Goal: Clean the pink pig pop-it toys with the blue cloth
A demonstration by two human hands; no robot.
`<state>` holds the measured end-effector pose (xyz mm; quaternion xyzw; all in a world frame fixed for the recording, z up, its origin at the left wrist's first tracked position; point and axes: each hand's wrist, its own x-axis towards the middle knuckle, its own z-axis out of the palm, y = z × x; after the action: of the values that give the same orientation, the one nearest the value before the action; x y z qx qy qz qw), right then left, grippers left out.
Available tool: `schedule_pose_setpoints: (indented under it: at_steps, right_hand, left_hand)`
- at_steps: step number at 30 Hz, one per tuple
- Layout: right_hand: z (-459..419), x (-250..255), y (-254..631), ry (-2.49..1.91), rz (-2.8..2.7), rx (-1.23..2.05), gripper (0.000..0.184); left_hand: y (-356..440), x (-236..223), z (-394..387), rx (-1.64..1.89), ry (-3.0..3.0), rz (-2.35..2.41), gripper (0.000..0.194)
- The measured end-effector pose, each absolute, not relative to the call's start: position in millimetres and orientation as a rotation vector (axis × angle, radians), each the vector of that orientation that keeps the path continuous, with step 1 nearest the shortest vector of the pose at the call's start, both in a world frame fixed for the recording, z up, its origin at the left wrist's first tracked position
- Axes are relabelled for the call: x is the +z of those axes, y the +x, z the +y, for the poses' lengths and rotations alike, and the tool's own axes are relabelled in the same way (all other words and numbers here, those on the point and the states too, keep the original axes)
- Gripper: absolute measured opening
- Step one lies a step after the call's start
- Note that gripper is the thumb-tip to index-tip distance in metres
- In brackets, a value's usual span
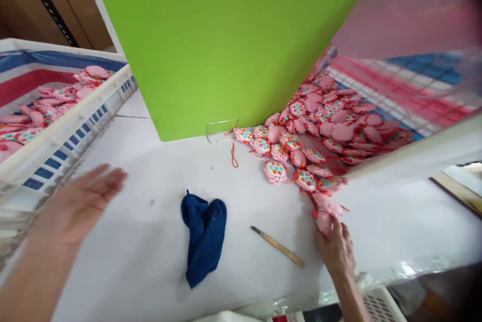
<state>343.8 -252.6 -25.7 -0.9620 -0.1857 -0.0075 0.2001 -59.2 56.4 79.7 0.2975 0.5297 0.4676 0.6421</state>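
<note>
My left hand [77, 204] is raised over the left side of the white table, near the crate, slightly blurred. Its fingers are stretched out and hold nothing. At the front right, my right hand [338, 247] has its fingers closed on a pink animal-shaped charm [323, 222], partly hidden by the fingers. More pink charms [276, 172], with coloured dots and red cords, spread from there back to a heap [342, 132] on the right. A wooden-handled knife [280, 247] lies left of my right hand. Farther left is a crumpled dark blue cloth [205, 236].
A large green board [226, 45] stands upright at the back, with a thin wire frame [222, 131] at its foot. On the left, a white crate [86, 106] lined with striped sheeting holds more charms. A striped lining [425, 73] surrounds the right heap.
</note>
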Motion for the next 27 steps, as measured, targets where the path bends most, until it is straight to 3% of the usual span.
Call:
schedule_pose_setpoints:
  at_steps: [3,6,9,13,19,27]
  right_hand:
    - [-248.8,-13.4,331.1,-2.603,-0.49,0.062,0.063]
    - [-237.1,1.1,304.0,-2.062,-0.327,0.4,0.055]
    - [-213.4,7.1,267.8,-1.611,-0.167,0.696,0.045]
    - [-173.3,14.9,225.3,-1.685,-0.267,0.842,0.045]
    - [-131.3,34.6,197.0,-1.714,-0.943,0.934,0.036]
    - [-119.3,28.0,186.7,-1.681,-0.826,0.85,0.041]
  left_hand:
    - [-36.1,48.9,25.3,0.831,0.73,1.054,0.021]
    - [-4.3,25.9,-12.0,0.57,0.841,0.966,0.037]
    - [22.1,24.0,-38.7,0.38,0.993,0.872,0.039]
    - [40.7,38.7,-47.0,0.443,1.133,0.78,0.039]
    - [43.2,33.9,-35.7,0.341,1.312,0.682,0.046]
    - [37.8,22.5,-42.7,0.348,1.079,0.588,0.036]
